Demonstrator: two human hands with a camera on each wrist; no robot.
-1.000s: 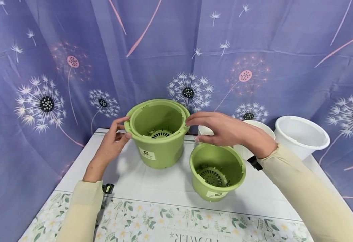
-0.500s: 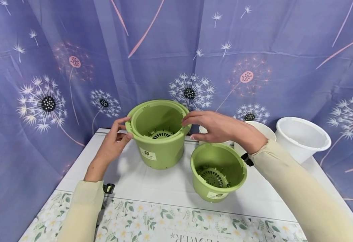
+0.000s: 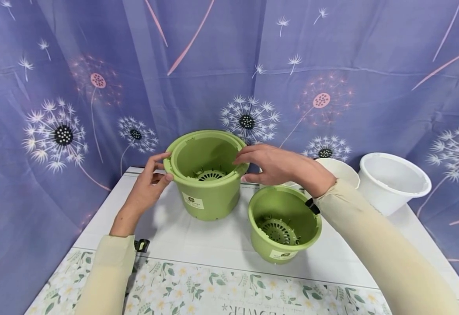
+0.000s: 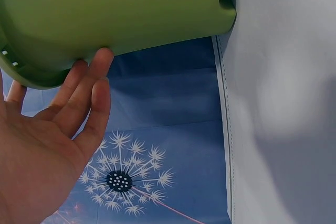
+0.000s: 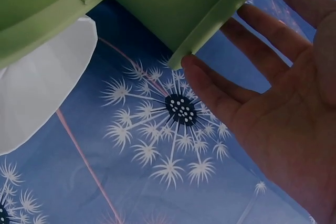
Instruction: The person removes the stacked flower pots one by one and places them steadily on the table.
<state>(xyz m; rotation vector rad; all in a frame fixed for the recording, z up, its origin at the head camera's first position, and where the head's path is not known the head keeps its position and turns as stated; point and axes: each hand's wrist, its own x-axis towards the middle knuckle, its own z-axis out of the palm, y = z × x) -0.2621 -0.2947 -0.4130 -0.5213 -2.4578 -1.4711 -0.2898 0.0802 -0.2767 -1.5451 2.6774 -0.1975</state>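
Observation:
A large green plastic plant pot [image 3: 211,201] stands upright near the curtain, with a second rim line inside its outer rim; whether another pot is nested there I cannot tell. My left hand [image 3: 147,188] touches its left rim, and in the left wrist view that hand's extended fingers [image 4: 79,93] lie against the outer wall. Across from it, my right hand [image 3: 270,164] has its fingertips at the right rim, thumb in front. Those fingers look only lightly bent in the right wrist view [image 5: 226,87]. A smaller green pot [image 3: 259,238] stands below the right wrist.
A white pot [image 3: 394,175] leans at the far right. Cream pots [image 3: 343,173] stand behind my right forearm, partly hidden. The table [image 3: 198,245] has a flower-printed front strip [image 3: 198,284], and a purple dandelion curtain [image 3: 198,96] hangs close behind.
My right hand has moved left, its fingers now reaching over the large green pot's right rim. The left hand stays at the left rim, and the pots stand as before.

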